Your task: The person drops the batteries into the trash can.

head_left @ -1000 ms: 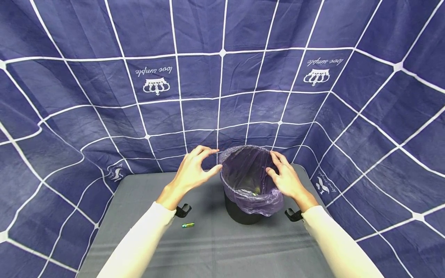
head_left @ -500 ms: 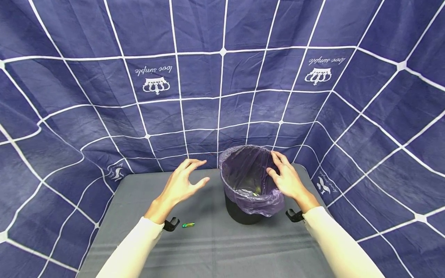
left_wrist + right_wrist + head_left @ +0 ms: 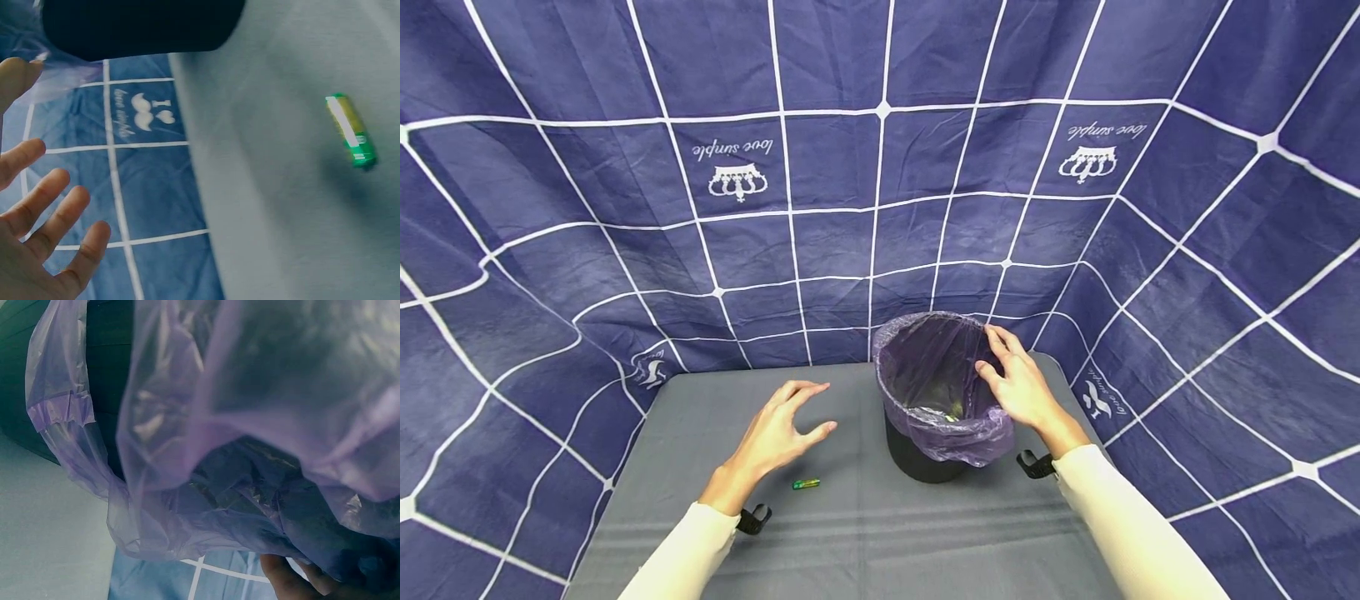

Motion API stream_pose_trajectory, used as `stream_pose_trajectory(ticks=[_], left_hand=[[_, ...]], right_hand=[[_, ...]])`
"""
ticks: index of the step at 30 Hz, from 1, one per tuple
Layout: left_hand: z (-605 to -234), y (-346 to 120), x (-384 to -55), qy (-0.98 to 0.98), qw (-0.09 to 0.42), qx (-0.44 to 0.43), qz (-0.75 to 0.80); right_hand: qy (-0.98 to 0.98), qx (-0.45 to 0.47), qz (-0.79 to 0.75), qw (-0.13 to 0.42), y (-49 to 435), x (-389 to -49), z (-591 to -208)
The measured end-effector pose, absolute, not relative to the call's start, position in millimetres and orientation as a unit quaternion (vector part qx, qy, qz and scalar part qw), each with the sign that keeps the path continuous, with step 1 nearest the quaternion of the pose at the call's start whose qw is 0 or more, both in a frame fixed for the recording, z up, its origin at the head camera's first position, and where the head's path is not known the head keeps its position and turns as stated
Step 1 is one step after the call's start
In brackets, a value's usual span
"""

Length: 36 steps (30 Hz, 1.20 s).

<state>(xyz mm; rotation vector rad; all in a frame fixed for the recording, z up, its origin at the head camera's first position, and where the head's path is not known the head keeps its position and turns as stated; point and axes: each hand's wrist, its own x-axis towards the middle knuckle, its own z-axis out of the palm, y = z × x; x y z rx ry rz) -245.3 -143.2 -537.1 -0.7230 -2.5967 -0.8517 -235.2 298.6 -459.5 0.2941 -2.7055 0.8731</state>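
A black bin (image 3: 928, 458) lined with a purple plastic bag (image 3: 951, 437) stands on the grey surface. Small yellowish bits (image 3: 955, 412) show inside it, too small to identify. My right hand (image 3: 1018, 387) rests at the bag's right rim, fingers touching the edge and thumb apart from them on the inner side. In the right wrist view, film partly covers its fingers (image 3: 284, 578). My left hand (image 3: 775, 429) hovers left of the bin, fingers spread and holding nothing. Just right of its wrist lies a green and gold battery (image 3: 806, 483), also in the left wrist view (image 3: 352, 131).
A grey cloth (image 3: 857, 542) covers the tabletop. Blue curtains (image 3: 827, 250) with white lines rise behind it and on both sides. Black wrist straps (image 3: 1036, 464) sit on both arms.
My left hand has drawn back from the bin's left rim, moving left and toward me. My right hand stays at the right rim. The bin and battery have not moved.
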Motion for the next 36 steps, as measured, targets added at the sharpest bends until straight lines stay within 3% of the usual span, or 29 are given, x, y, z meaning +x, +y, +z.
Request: stream_pose_trajectory(ticks=[36], left_hand=[[-645.9,-179.2,-197.3,-0.953,-0.029,-0.187,-0.238]], right_hand=[[-0.938,0.101,0.301,0.139,298.7,-235.8,-462.1]])
